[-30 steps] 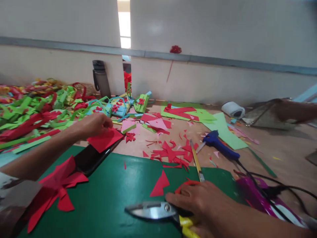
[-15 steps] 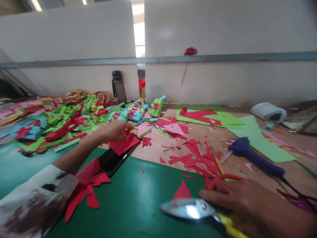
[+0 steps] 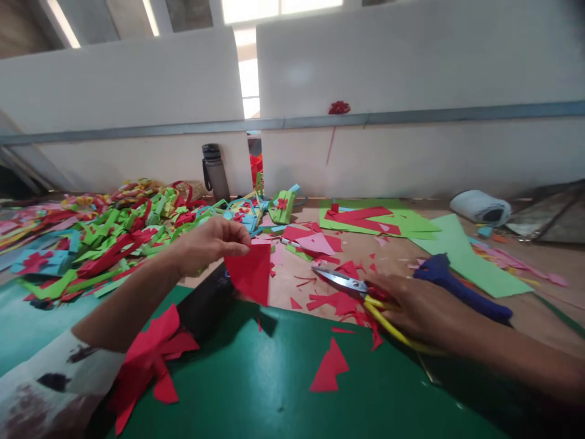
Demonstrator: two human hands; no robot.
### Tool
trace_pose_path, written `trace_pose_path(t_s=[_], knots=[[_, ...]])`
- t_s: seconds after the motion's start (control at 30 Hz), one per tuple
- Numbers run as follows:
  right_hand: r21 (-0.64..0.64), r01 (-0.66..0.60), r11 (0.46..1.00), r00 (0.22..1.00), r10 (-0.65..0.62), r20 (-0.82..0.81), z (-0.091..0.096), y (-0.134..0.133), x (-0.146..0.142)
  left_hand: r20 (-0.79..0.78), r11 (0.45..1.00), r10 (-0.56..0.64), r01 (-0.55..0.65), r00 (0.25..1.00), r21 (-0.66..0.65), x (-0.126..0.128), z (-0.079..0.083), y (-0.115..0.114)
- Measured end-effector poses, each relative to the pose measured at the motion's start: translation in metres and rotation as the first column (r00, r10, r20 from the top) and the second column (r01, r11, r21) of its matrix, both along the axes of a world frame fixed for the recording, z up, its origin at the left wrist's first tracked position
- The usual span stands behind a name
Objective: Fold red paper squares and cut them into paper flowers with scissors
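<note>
My left hand (image 3: 217,244) pinches the top edge of a flat red paper piece (image 3: 250,274), held up over the table. Below that hand lies a black phone (image 3: 208,305), partly hidden by the wrist and paper. My right hand (image 3: 406,305) is on the yellow-handled scissors (image 3: 342,281), their blades together and pointing left over red scraps (image 3: 338,302). Part of the handle is hidden under the fingers. Red petal-shaped cut-outs (image 3: 155,353) lie beside my left forearm. A notched red paper scrap (image 3: 329,369) rests on the green mat (image 3: 256,390).
A blue glue gun (image 3: 461,289) lies just beyond my right hand, near green sheets (image 3: 475,262). Coloured paper strips (image 3: 119,238) are heaped at the left. A grey bottle (image 3: 214,174) stands at the back, by the white partition (image 3: 388,158).
My left hand has lifted the red paper off the phone. My right hand and the scissors have moved forward and left, from the mat to above the scraps. The view has tilted up slightly.
</note>
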State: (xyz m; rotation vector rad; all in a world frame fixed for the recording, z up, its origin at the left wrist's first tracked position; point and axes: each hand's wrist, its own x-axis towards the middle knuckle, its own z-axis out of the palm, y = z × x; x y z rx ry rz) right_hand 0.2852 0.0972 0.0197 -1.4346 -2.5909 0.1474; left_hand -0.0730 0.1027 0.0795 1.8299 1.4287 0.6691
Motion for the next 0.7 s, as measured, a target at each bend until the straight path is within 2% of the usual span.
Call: trace_pose_path(t_s=[0.03,0.1,0.23,0.3,0.4,0.47,0.57,0.7], knots=[[-0.003,-0.015,1.0,1.0,0.015,0.013,0.003,-0.003,-0.005,0.181,0.998,0.014,-0.004,0.983,-0.059,0.01,-0.002,-0.006],[0.009,-0.026,1.0,0.999,0.026,0.033,0.013,-0.012,-0.013,0.382,0.981,0.058,0.018,0.922,-0.191,0.034,-0.01,-0.018],[-0.037,-0.02,0.999,0.997,0.017,-0.079,0.039,-0.042,-0.026,0.474,0.939,0.13,0.045,0.871,-0.341,0.074,-0.029,-0.039],[-0.213,-0.029,0.977,0.942,-0.044,-0.333,0.042,-0.055,-0.031,0.507,0.922,0.151,0.063,0.848,-0.381,0.086,-0.034,-0.047],[-0.456,-0.178,0.872,0.731,-0.192,-0.654,0.032,-0.065,-0.034,0.557,0.904,0.178,0.089,0.811,-0.419,0.096,-0.037,-0.056],[-0.522,-0.267,0.81,0.624,-0.267,-0.734,0.021,-0.068,-0.035,0.58,0.893,0.205,0.092,0.789,-0.441,0.1,-0.039,-0.061],[-0.558,-0.317,0.767,0.572,-0.315,-0.757,0.013,-0.072,-0.038,0.611,0.889,0.212,0.109,0.763,-0.444,0.104,-0.041,-0.068],[-0.611,-0.385,0.692,0.518,-0.386,-0.763,0.009,-0.078,-0.043,0.644,0.914,0.157,0.138,0.749,-0.382,0.107,-0.045,-0.074]])
